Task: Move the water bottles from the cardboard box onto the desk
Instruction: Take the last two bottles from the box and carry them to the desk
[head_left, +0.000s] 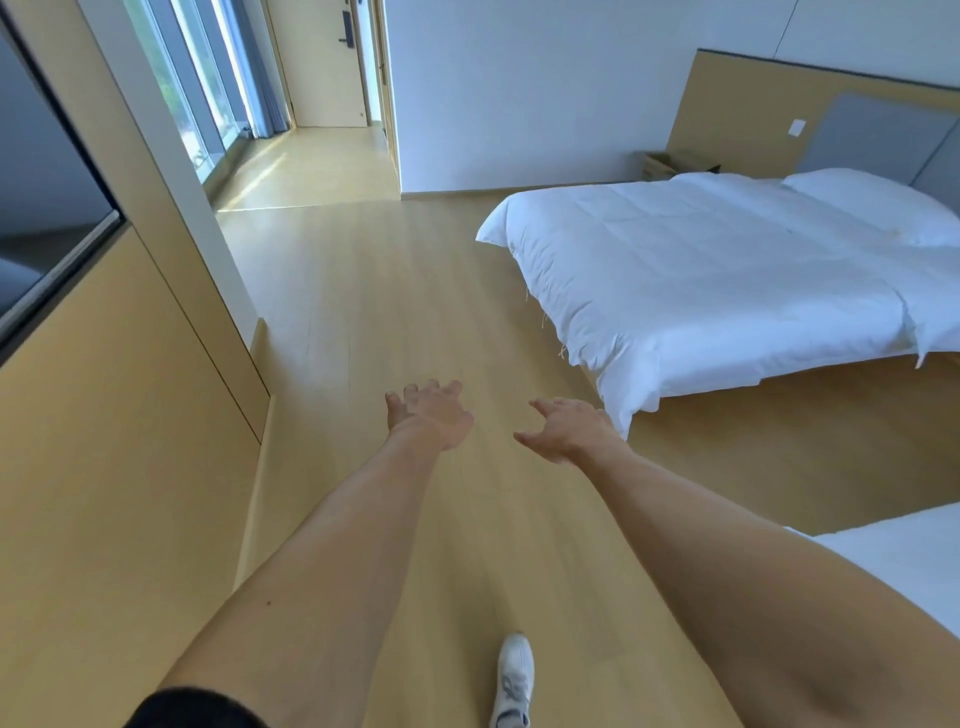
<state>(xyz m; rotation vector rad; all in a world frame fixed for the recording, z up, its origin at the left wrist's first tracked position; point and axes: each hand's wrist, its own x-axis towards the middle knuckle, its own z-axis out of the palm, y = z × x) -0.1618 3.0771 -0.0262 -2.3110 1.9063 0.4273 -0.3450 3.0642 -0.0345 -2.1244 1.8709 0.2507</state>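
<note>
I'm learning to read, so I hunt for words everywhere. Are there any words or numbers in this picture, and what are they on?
None: no word, number or brand can be read anywhere here.
White shoe: grey markings, too blurred to read as letters.
Door lock: dark, too small to show any digits.
Wall plate by the bed: plain white, no print seen.
Left hand and right hand: open, holding nothing with print.
</note>
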